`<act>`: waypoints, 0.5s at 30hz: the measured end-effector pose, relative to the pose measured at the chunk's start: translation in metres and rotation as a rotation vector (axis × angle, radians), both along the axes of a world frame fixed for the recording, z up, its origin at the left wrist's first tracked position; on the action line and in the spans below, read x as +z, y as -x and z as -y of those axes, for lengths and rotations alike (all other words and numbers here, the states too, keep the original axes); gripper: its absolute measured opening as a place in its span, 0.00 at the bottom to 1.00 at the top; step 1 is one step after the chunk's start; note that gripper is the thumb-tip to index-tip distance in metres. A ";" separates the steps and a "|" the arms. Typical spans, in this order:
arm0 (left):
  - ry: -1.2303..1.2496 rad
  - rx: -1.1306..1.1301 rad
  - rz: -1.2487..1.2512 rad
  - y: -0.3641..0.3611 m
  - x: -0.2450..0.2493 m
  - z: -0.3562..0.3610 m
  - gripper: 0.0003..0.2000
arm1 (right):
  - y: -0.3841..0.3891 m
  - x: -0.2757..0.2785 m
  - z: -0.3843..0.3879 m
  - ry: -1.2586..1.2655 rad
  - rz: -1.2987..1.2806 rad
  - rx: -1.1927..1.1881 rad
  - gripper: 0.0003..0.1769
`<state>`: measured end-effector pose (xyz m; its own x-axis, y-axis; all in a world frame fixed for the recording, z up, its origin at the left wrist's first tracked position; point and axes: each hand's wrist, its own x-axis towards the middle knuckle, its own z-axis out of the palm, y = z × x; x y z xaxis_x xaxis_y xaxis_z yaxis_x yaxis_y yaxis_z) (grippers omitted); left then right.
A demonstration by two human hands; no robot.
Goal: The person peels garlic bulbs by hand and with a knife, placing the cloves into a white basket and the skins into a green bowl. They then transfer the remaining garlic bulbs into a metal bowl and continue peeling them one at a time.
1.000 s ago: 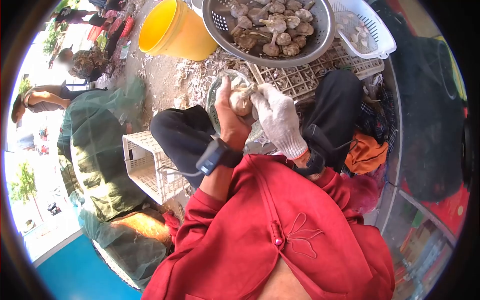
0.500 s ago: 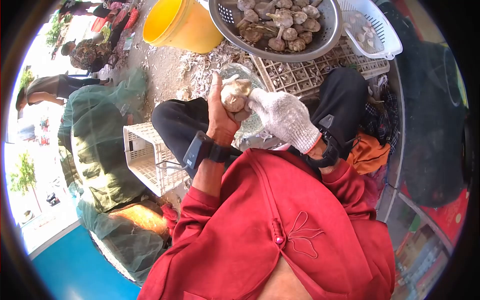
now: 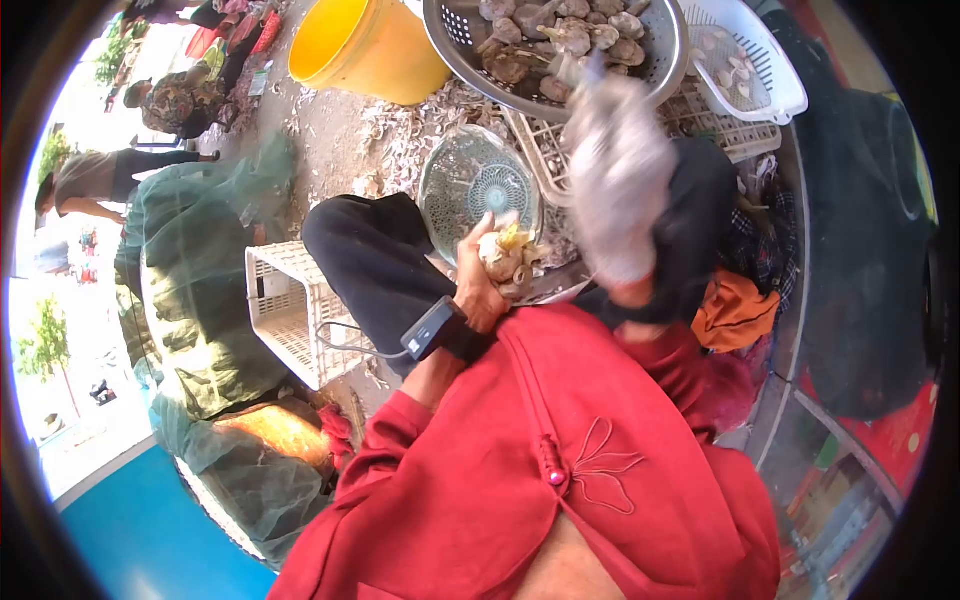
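My bare left hand is closed round a garlic bulb, held low over the near edge of a green plastic basket. The bulb looks partly broken open, with pale cloves and a yellowish bit at its top. My right hand, in a whitish knit glove, is smeared by motion in front of the metal colander's near rim. Its fingers cannot be made out. The colander holds several unpeeled garlic bulbs.
A white basket with some pale cloves stands right of the colander, above an upturned-looking crate. A yellow bucket is at the upper left. Another crate lies beside my left knee. Garlic skins litter the ground. People are at far left.
My right hand has left the garlic and swung up and right toward the colander. My left hand has come down toward my lap with the garlic, uncovering the green basket.
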<state>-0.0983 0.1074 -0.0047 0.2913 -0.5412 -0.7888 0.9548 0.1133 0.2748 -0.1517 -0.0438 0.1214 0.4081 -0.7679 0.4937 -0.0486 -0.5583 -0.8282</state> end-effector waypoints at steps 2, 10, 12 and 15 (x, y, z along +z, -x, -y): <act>0.314 -0.139 -0.135 -0.020 -0.017 -0.019 0.28 | 0.007 0.006 0.024 -0.184 0.018 0.099 0.06; 0.097 -0.055 0.009 -0.032 0.054 0.021 0.29 | 0.006 -0.045 -0.030 -0.162 -0.298 0.643 0.14; 0.328 -0.219 0.137 -0.035 0.056 0.012 0.30 | 0.004 -0.048 -0.030 -0.303 -0.361 0.618 0.13; 0.226 -0.182 0.259 -0.026 0.058 0.011 0.28 | 0.003 -0.050 -0.033 -0.313 -0.326 0.352 0.11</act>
